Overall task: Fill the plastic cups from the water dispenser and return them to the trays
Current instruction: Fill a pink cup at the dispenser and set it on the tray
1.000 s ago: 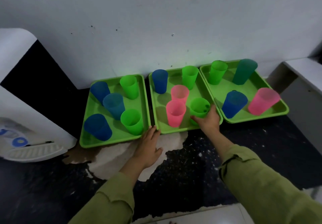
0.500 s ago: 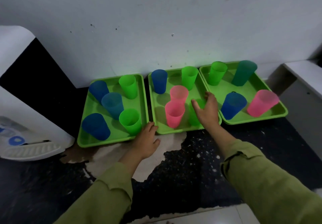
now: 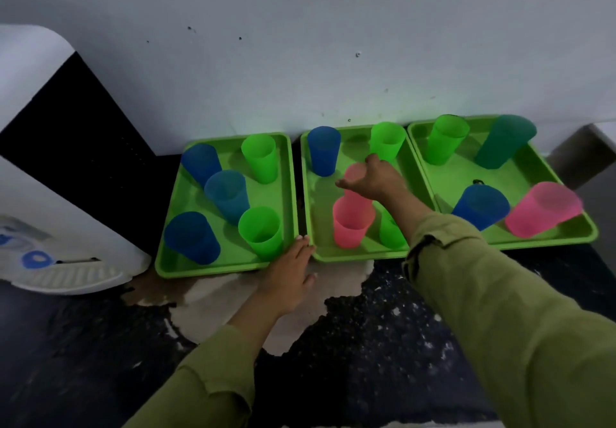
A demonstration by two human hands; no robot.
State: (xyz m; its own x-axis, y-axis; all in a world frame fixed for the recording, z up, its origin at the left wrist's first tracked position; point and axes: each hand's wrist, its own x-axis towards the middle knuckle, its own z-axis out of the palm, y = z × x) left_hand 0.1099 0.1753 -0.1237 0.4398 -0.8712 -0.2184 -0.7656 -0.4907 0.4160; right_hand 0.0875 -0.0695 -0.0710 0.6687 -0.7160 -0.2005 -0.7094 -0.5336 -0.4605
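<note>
Right hand (image 3: 370, 182): we see it curled round the rear pink cup (image 3: 354, 171), thumb on one side and fingers on the other.
Rear pink cup: upright in the middle tray (image 3: 316, 194), just behind the front pink cup (image 3: 351, 224).
Left hand (image 3: 288, 271): flat on the desk (image 3: 366, 344), fingers straight and together, tips at the near corner of the left tray (image 3: 200, 269).
Water dispenser (image 3: 50, 227): we find it left of the trays.

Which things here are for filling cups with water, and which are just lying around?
For the job: plastic cups, green trays, water dispenser, left hand, right hand.
Just there: wall, dark speckled surface, pale patch.
</note>
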